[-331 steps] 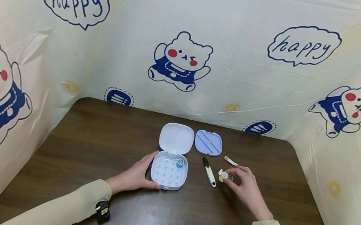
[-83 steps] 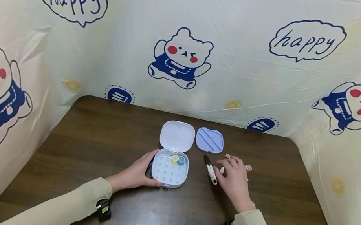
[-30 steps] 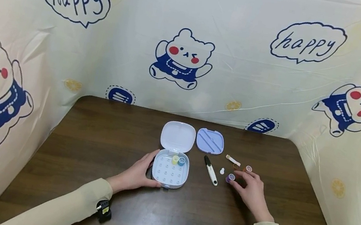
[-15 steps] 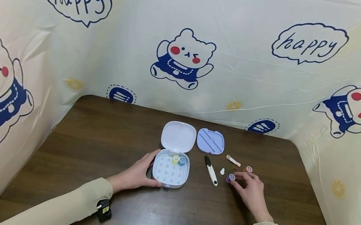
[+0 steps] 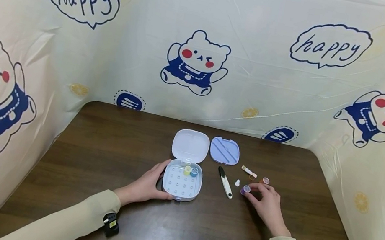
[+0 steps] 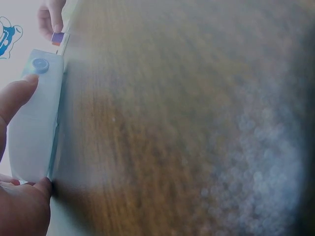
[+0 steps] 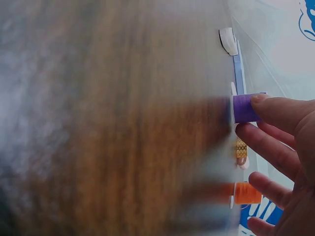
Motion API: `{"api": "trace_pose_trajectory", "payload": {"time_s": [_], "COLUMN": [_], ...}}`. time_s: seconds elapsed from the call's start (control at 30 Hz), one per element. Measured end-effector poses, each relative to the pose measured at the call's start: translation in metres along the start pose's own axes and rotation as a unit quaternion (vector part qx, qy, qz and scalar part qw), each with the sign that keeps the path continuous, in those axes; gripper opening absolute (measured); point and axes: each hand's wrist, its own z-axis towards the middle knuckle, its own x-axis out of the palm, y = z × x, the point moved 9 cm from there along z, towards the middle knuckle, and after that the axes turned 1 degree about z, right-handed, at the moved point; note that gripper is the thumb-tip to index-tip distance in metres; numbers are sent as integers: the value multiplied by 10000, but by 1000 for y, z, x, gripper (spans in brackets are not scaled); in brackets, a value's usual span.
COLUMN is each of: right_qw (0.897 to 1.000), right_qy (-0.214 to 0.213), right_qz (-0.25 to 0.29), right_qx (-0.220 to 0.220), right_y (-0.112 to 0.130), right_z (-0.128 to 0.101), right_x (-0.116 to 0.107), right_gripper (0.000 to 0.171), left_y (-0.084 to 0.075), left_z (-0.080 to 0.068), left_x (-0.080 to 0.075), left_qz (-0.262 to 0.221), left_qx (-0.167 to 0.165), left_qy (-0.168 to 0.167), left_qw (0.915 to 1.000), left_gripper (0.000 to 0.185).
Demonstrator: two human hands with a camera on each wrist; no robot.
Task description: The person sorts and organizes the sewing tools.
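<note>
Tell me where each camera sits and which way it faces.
Head: worn on the head, facing forward and down at the table; left hand, right hand and sleeves show.
Left wrist: on that wrist, facing the pale case; parts of both hands show.
Right wrist: on that wrist, facing the purple spool; only the right hand shows.
Both wrist views share the purple spool.

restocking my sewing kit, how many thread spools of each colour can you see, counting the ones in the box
Yellow spool: 1
Blue spool: 1
Purple spool: 1
Orange spool: 1
Total: 4
</note>
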Motion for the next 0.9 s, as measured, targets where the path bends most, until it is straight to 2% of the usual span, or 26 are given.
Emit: {"api": "trace_pose_trajectory", "payload": {"time_s": [0.23,0.57,0.9], "right_qw": [10000,9996,9991], "right_qy": [45,-108,-40], "right_qz": [-26,-34,-119], "right_qx": [6,-265,-401], "right_y": [4,18,32], "right_z": [1,1,5], "right_x": [-3,-9,-10], "right_gripper": [25,23,24], "left_y": [0,1,0], "left_z": [0,-1,0], "left_x": [0,0,0], "left_qz": [42,-44,-72], "left_qx": [-18,-1,49], "left_qy": [1,-9,-38], "left_qw": [10000,10000,10000], "left_gripper": [122,122,122]}}
